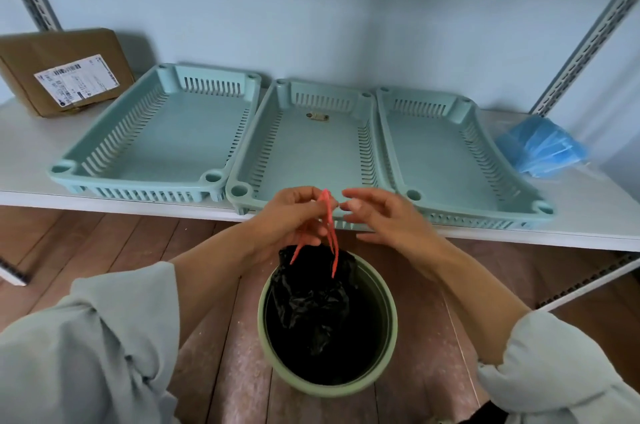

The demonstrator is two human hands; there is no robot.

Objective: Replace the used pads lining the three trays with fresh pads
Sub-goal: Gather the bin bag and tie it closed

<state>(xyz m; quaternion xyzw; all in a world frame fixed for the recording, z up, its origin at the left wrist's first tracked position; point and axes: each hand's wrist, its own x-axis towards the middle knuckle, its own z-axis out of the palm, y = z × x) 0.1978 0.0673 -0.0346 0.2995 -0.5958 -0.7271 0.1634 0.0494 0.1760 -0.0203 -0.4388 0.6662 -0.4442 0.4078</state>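
Three pale green slotted trays stand side by side on the white shelf: left tray [104, 150], middle tray [273, 146] and right tray [485, 160]. No pad lies in any of them. A folded stack of blue pads [540, 146] lies at the shelf's right end. My left hand [287, 219] pinches the red drawstring [329, 229] of a black bin bag [315, 299], holding it up over a green bin [391, 337] on the floor. My right hand [384, 215] hovers just right of the string with fingers spread and relaxed, holding nothing.
A brown cardboard parcel [65, 70] with a white label leans at the shelf's back left. A small label sticks to the middle tray's floor [317, 116]. Slotted metal uprights [585, 42] frame the shelf. The wooden floor [121, 243] lies below.
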